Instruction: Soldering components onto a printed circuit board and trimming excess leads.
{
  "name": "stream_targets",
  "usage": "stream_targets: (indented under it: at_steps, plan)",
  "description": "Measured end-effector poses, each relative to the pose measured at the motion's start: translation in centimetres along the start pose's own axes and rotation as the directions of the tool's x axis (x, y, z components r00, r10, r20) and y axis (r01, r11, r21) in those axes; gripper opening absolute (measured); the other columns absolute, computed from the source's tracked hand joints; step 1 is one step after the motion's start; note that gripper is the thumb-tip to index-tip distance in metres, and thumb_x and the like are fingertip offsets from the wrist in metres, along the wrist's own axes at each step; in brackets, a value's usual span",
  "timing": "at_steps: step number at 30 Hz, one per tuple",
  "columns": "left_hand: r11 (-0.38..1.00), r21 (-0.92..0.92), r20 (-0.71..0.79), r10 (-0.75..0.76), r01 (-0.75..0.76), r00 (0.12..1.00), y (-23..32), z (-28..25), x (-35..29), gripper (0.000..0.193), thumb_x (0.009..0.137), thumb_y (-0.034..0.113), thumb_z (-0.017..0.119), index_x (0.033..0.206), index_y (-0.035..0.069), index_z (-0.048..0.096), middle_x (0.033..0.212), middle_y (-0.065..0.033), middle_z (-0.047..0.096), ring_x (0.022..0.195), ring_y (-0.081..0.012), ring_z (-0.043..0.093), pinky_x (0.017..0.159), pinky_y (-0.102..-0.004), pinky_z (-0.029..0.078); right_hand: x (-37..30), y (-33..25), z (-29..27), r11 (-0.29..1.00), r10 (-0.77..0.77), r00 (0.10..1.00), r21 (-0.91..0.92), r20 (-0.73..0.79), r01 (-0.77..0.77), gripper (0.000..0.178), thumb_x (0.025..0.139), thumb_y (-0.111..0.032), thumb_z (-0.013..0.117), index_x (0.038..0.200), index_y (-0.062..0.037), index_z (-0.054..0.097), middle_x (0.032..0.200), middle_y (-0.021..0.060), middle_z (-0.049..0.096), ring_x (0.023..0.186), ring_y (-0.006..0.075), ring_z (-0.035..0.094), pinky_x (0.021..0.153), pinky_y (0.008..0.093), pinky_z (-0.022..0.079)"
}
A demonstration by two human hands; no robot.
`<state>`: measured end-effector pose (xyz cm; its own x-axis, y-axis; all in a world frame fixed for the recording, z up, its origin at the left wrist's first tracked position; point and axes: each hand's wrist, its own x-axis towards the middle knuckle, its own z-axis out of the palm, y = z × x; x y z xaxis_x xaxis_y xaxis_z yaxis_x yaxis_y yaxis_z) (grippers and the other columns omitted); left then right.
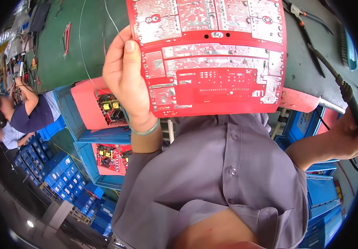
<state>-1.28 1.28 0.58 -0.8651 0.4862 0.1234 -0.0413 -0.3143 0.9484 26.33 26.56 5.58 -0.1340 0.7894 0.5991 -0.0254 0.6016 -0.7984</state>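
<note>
My left hand [130, 76] is closed on the left edge of a large red circuit board [224, 89], thumb on the face turned toward me. Silvery solder areas and rows of joints cover that face. The board is raised above the green bench, in front of my chest, and its top runs out of the picture. At the far right edge is my right hand [352, 135], mostly cut off by the dark rim, with its fingers hidden. A dark thick cable [337, 76] passes just above it.
Cutters [297, 14] and a blue brush [350, 52] lie on the green bench [100, 50] at the right. Red-handled tweezers [67, 39] and thin wires lie left. Blue crates [68, 108] hold component-filled boards [111, 108]. Another person [31, 110] works at the far left.
</note>
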Motion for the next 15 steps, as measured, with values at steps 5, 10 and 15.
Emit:
stream_targets:
  at_steps: [5, 10, 15]
  plan:
    - [1.000, 0.018, 0.012, 0.019, -0.019, 1.000, -0.4, -0.5, 0.1, 0.030, 0.100, 0.012, 0.050, 0.120, -0.010, 0.056, 0.109, -0.0119, 0.066, 0.096, -0.0127, 0.062, 0.087, -0.0268, 0.050, -0.5, -0.7, 1.2, 1.000, -0.016, 1.000, -0.014, -0.003, 0.016, 0.033, 0.095, -0.022, 0.049, 0.065, -0.0109, 0.042, 0.057, -0.0049, 0.032, 0.046, 0.0069, 0.032, 0.045, 0.0222, 0.023]
    - [1.000, -0.018, 0.010, 0.006, -0.006, 1.000, -0.7, -0.6, 0.1, 0.030, 0.100, 0.011, 0.050, 0.120, -0.010, 0.056, 0.109, -0.0121, 0.066, 0.096, -0.0130, 0.063, 0.087, -0.0271, 0.050, -0.7, -1.1, 1.8, 0.999, -0.039, 0.999, -0.007, 0.010, 0.039, 0.032, 0.095, -0.022, 0.049, 0.065, -0.0112, 0.043, 0.057, -0.0050, 0.034, 0.046, 0.0069, 0.032, 0.045, 0.0218, 0.024]
    - [1.000, 0.012, -0.038, -0.019, 0.020, 0.999, -0.4, -0.3, 0.1, 0.029, 0.099, 0.010, 0.051, 0.120, -0.009, 0.056, 0.108, -0.0118, 0.066, 0.094, -0.0121, 0.062, 0.086, -0.0258, 0.050, -0.7, -1.5, 1.5, 1.000, 0.012, 0.999, 0.024, 0.030, -0.013, 0.034, 0.096, -0.022, 0.049, 0.065, -0.0099, 0.043, 0.058, -0.0038, 0.035, 0.048, 0.0074, 0.033, 0.045, 0.0219, 0.025]
